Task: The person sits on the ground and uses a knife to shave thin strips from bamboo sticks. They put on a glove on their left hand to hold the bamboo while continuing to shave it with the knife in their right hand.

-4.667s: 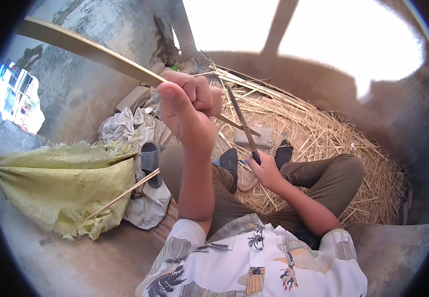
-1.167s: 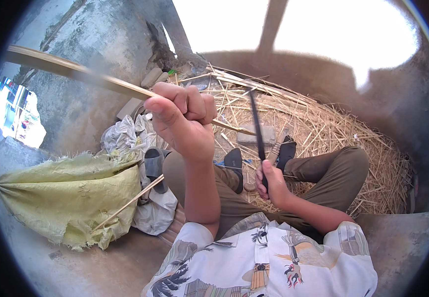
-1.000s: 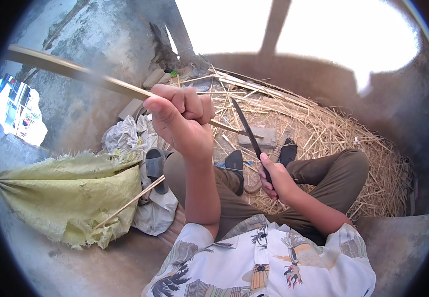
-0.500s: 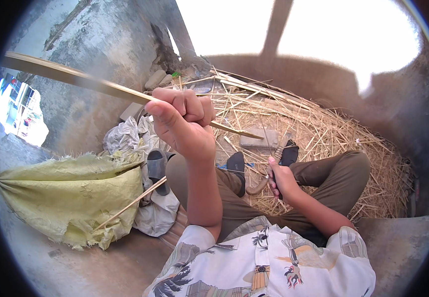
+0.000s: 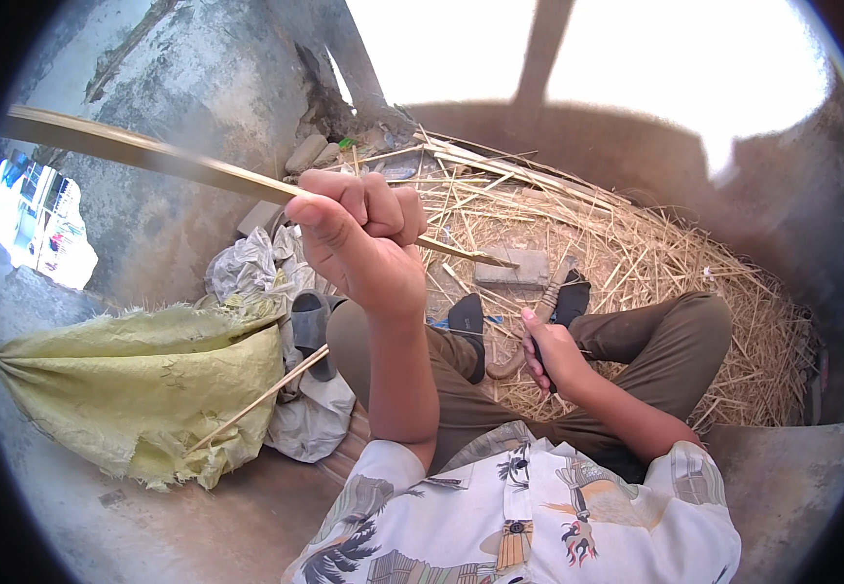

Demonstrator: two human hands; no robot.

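Observation:
In my raised left hand, with fingers wrapped round it, is a long split bamboo strip. One end runs to the upper left; the other tapers down toward a grey block on the floor. My right hand lies lower, between my knees, closed round the dark handle of a knife. The blade cannot be made out now; half a second ago it showed as a thin line. Beside that hand, between my feet, lies a curved wooden piece with a hooked end.
Bamboo shavings and thin strips cover the floor ahead and to the right. On the left are a yellow woven sack, a crumpled white sack, a grey sandal and a thin stick. Walls surround me closely.
My right hand has turned slightly, and the thin blade line is no longer visible. My left hand and the bamboo strip have barely moved.

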